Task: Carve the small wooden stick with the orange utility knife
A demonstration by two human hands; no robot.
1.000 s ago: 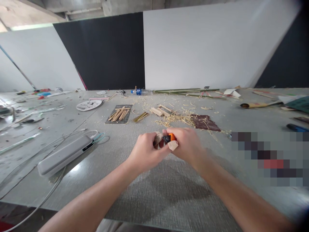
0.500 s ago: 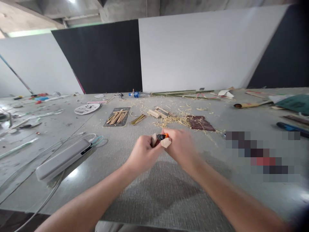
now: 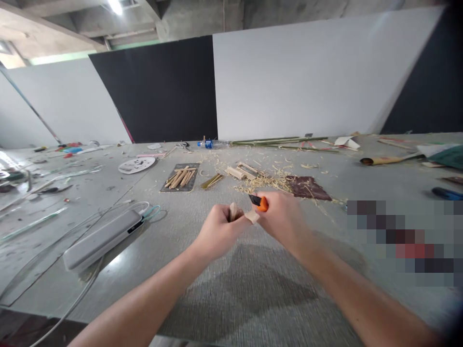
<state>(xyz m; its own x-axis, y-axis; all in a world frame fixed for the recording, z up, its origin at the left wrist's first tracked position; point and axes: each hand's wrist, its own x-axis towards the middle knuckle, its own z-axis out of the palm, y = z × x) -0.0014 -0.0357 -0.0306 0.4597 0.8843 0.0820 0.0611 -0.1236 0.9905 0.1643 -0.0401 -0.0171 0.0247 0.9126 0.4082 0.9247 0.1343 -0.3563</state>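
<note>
My left hand [image 3: 217, 230] is closed around a short pale piece of bamboo [image 3: 233, 210] that sticks up out of the fist. My right hand [image 3: 282, 217] is closed on an orange and black utility knife [image 3: 259, 202], its tip pointing left toward the bamboo. A taped or bandaged fingertip [image 3: 251, 217] of the right hand sits between the two. Both hands hover close together above the grey table [image 3: 231, 279].
A grey power bank [image 3: 103, 238] with cables lies at the left. Beyond the hands are bamboo sticks on a dark mat [image 3: 180, 177], shavings [image 3: 265, 180], brown sandpaper [image 3: 309, 188], a white disc [image 3: 136, 165], a water bottle [image 3: 211, 143] and long green bamboo stalks [image 3: 275, 140].
The knife has lifted up and to the right, away from the bamboo piece, and the two hands have drawn slightly apart. The camera view tilted a little.
</note>
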